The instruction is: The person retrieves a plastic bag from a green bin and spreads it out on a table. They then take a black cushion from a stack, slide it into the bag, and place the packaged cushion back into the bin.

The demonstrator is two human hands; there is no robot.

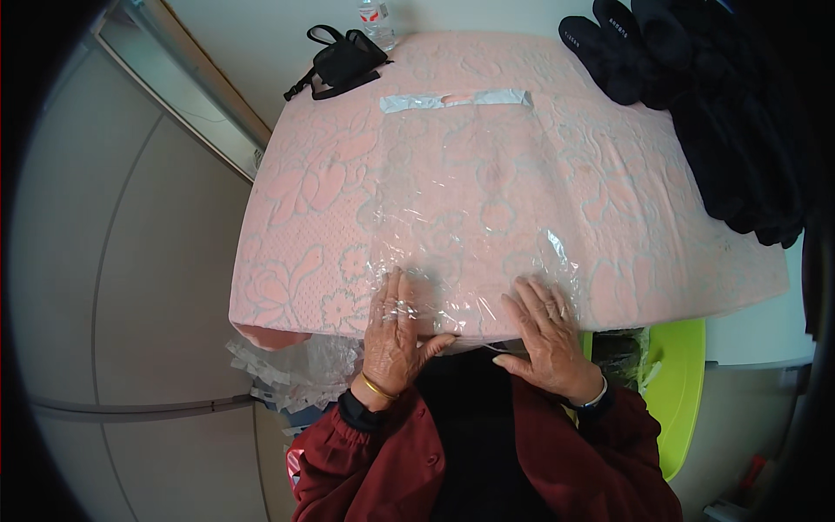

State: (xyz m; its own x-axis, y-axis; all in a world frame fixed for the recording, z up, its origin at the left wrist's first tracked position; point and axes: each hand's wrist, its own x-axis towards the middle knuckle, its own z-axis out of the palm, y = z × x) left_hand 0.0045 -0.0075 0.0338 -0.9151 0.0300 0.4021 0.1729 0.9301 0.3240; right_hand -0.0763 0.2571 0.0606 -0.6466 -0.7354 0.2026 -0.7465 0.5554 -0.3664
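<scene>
A clear plastic bag (465, 200) lies flat on a table covered with a pink patterned cloth (304, 217). Across the bag's far end runs a whitish strip (455, 101). My left hand (396, 335) rests on the bag's near left corner, fingers stretched out and thumb pointing inward at the table's edge. On the near right corner lies my right hand (548, 339), its fingers spread and its thumb turned inward. Both hands press on the film without gripping anything. The bag's near edge, at the table's front, is partly hidden.
A pile of black socks (713, 113) covers the right side of the table. Far left sit a black strapped pouch (344, 61) and a clear bottle (376, 22). Below the front edge are crumpled clear bags (309, 370) and a lime-green tub (683, 391).
</scene>
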